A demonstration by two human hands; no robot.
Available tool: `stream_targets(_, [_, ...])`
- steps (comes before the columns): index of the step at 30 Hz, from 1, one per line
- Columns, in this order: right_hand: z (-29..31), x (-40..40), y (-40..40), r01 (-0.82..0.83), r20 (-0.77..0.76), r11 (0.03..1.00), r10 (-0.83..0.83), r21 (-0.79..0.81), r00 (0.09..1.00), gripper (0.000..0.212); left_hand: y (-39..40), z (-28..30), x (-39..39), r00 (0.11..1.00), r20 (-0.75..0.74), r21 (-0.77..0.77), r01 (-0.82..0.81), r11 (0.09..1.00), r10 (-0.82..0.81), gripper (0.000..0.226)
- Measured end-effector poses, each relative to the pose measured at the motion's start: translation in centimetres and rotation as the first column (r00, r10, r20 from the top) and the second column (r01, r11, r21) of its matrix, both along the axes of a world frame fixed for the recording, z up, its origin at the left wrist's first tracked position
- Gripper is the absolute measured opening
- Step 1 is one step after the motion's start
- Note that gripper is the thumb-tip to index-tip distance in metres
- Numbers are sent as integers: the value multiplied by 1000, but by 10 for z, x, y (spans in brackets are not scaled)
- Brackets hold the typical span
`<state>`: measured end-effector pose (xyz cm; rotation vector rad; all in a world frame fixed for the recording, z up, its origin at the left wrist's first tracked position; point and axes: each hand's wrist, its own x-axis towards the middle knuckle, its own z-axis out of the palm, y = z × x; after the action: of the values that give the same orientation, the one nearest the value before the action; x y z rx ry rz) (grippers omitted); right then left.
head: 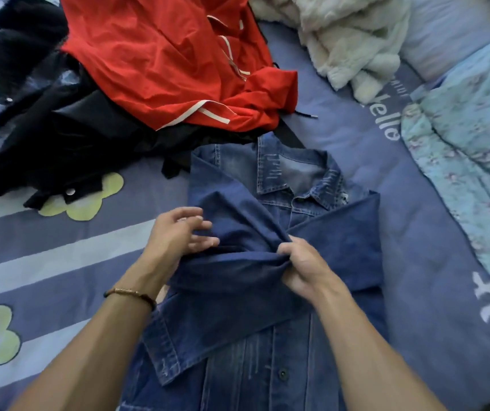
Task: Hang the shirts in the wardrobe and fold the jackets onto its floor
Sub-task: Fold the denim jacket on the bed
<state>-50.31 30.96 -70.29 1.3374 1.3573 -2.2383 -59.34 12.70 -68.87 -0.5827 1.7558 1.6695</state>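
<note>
Fingers (289,250) of your right hand (306,268) pinch the denim jacket's (282,345) folded sleeve, left hand (178,235) spread loosely on it, just below the red garment (163,54) on the bed (59,247); flatten creases before folding further.

Two bare forearms are reaching into view from the bottom of the picture, with no sleeves showing on either one. The left hand (178,235) is wearing no rings that can be made out, while a thin bracelet (132,293) of brownish, gold-toned cord or beads is circling the left wrist, darker at one end. The right hand (304,266) and its wrist are carrying no watch, band or other jewellery. Fingernails are looking short and unpainted.
</note>
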Motion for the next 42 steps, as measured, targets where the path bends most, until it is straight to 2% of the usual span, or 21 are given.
stream_targets(1, [2, 2, 12, 96, -19, 993, -97, -67, 995, 33, 0, -5, -4, 998, -56, -111, 27, 993, -33, 14])
stream_targets(2, [1, 3, 23, 152, -4, 988, -152, -13, 988, 27, 0, -10, -7, 978, -117, -298, 131, 946, -172, 14])
stream_targets(4, [-9, 5, 32, 25, 177, 948, -85, 316, 981, 10, -2, -22, -6, 837, -94, -637, 365, 679, -538, 18])
stream_targets(6, [-11, 10, 21, -233, 409, 800, -16, 553, 912, 49, 0, -27, 6, 650, 47, -751, 524, 402, -759, 32])
stream_targets(8, [-8, 13, 2, -327, 466, 685, -21, 651, 884, 70, 5, -34, 19, 527, 106, -819, 528, 226, -843, 58])
stream_targets(11, [-12, 17, -22, -288, 469, 773, -14, 565, 883, 61, 12, -40, 29, 453, 54, -924, 361, 128, -890, 100])
stream_targets(14, [-16, 21, -30, -235, 392, 866, 48, 442, 919, 21, 16, -49, 22, 410, -43, -953, 257, 161, -911, 107])
stream_targets(17, [-5, 30, -15, -78, 182, 994, 63, 75, 981, 24, 19, -56, 9, 339, -49, -971, 203, 124, -940, 81])
stream_targets(19, [5, 40, 5, -34, 140, 980, 63, -196, 988, 25, 14, -58, 0, 313, -21, -974, 210, 90, -949, 68])
stream_targets(20, [9, 45, 16, -48, 140, 972, 81, -228, 987, 28, 10, -58, -4, 318, -23, -974, 206, 93, -948, 62])
stream_targets(21, [10, 49, 25, -52, 156, 977, 86, -207, 984, 29, 5, -58, -7, 328, -36, -974, 198, 107, -944, 57])
stream_targets(23, [1, 59, 40, -197, 276, 979, 173, 60, 945, 32, -4, -60, -10, 349, -69, -972, 186, 141, -935, 54])
stream_targets(26, [-11, 78, 50, -609, 597, 634, 276, 475, 753, 48, -5, -63, 4, 255, -140, -985, 67, 162, -957, 70])
stream_targets(29, [-10, 93, 43, -631, 598, 613, 302, 475, 743, 58, 10, -69, 31, 139, -241, -970, 7, 245, -960, 77])
stream_targets(32, [-13, 103, 42, -697, 544, 566, 450, 440, 708, 26, 30, -73, 61, 26, -305, -951, 42, 306, -952, 72])
stream_targets(34, [-8, 104, 44, -555, 413, 742, 402, 376, 817, 5, 42, -78, 81, -30, -305, -951, 71, 302, -952, 62])
stream_targets(36, [-4, 107, 50, -239, 297, 933, 155, 270, 942, 5, 50, -82, 97, -10, -325, -944, 68, 323, -946, 34])
stream_targets(37, [-7, 110, 56, -131, 260, 953, 58, 275, 964, 7, 52, -83, 101, 29, -345, -937, 53, 346, -938, 18])
stream_targets(38, [-8, 114, 60, -132, 261, 926, 37, 355, 965, 14, 51, -84, 104, 81, -360, -931, 34, 364, -929, 7])
stream_targets(40, [-13, 130, 67, -252, 348, 817, 68, 519, 935, 30, 50, -78, 113, 220, -384, -918, 13, 396, -897, 12])
stream_targets(42, [-19, 148, 66, -301, 395, 844, 117, 444, 911, 44, 50, -59, 126, 425, -382, -870, 134, 475, -821, 27])
